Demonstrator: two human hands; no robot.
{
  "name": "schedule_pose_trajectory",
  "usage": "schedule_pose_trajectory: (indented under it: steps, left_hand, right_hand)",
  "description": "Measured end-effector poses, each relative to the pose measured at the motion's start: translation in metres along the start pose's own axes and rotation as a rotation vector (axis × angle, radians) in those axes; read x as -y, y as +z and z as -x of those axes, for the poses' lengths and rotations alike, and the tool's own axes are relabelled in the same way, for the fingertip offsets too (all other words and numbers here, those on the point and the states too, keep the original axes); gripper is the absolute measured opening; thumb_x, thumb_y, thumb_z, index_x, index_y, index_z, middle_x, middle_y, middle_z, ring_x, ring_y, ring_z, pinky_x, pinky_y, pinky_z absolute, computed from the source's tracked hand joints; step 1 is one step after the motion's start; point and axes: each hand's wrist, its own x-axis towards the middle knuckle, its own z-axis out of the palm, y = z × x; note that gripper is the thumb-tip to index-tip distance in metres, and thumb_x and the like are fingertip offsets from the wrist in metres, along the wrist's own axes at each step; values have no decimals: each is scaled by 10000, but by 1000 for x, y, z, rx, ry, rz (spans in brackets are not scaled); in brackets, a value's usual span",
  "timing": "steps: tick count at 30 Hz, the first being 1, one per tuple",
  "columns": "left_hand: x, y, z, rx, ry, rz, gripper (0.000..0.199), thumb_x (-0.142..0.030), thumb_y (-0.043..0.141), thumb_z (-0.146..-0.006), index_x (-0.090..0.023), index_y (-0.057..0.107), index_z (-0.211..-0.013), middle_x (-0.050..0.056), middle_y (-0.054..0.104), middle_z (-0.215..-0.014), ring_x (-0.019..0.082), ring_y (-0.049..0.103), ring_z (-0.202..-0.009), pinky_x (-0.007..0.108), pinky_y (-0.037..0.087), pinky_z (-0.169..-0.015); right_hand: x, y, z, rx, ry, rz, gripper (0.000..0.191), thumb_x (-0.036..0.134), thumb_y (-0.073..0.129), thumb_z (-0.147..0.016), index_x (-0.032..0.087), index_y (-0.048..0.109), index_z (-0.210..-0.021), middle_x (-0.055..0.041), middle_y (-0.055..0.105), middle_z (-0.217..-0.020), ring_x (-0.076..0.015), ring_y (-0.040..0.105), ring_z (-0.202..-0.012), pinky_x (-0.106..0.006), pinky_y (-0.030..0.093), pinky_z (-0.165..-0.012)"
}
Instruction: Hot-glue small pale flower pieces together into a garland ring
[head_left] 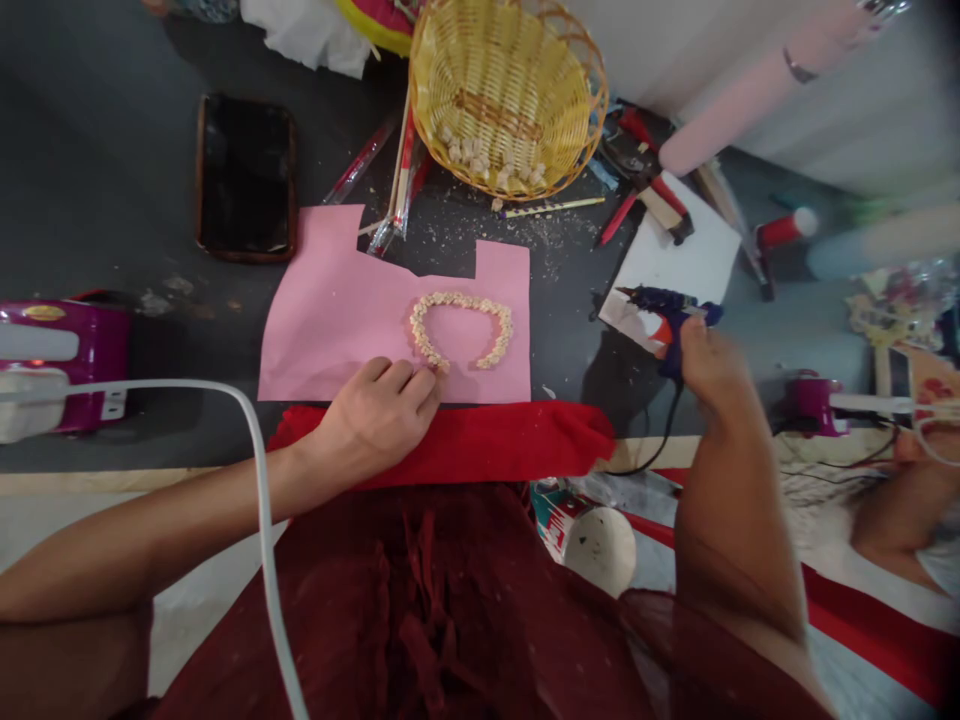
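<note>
On a pink sheet of paper (pixel 330 300) lies a horseshoe-shaped band covered in small cream pieces (pixel 459 300), its open end facing me. My left hand (pixel 386 410) is closed, knuckles up, with its fingertips at the band's left end. Whatever those fingers pinch is hidden. A dark blue hot glue gun (pixel 675 315) is gripped in my right hand (pixel 709 365), its nozzle pointing left over a white board (pixel 679 250). The gun's black cord (pixel 664 440) hangs down over the table edge. A folded red cloth (pixel 495 440) runs along the front edge, below the paper.
A yellow wicker basket (pixel 510 70) holds small pale pieces. Nearby lie brushes (pixel 397 190), a pencil (pixel 555 208) and red-handled pliers (pixel 652 190). A phone (pixel 247 180) and purple device (pixel 90 360) sit left. A white cable (pixel 259 450) crosses my left arm. Another person's arm (pixel 900 520) shows right.
</note>
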Motion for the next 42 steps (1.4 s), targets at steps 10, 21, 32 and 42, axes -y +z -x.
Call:
schedule_pose_trajectory:
  steps: [10, 21, 32, 42]
  left_hand:
    - [1, -2, 0, 40, -9, 28, 302, -60, 490, -934, -53, 650, -1190, 90, 664, -867, 207, 603, -724, 349, 489, -583]
    - [3, 1, -1, -16, -6, 72, 182, -85, 539, -911, -107, 719, -920, 93, 654, -823, 232, 611, -718, 359, 481, -572]
    - [29, -10, -3, -37, -56, 95, 280, -102, 447, -957, -131, 702, -1068, 97, 682, -907, 228, 586, -781, 370, 482, -651]
    - [55, 17, -23, 31, -124, 243, 263, -250, 450, -1009, -248, 684, -1129, 91, 592, -1249, 286, 448, -1142, 466, 375, -921]
  right_hand:
    - [110, 24, 70, -325, -836, 261, 228, 370, 600, -913, 189, 714, -990, -111, 724, -977, -233, 619, -953, -397, 438, -887]
    - [180, 98, 122, -82, -1011, 162, 140, 268, 579, -963, 240, 700, -1030, -15, 719, -1085, -219, 515, -1075, -398, 345, -894]
    - [175, 106, 123, -109, -950, 159, 163, 318, 592, -951, 241, 703, -1042, -34, 712, -1098, -237, 503, -1093, -428, 328, -901]
    - [177, 115, 124, -191, -934, 143, 140, 341, 629, -902, 241, 689, -980, -26, 692, -1148, -254, 479, -1125, -461, 312, -948]
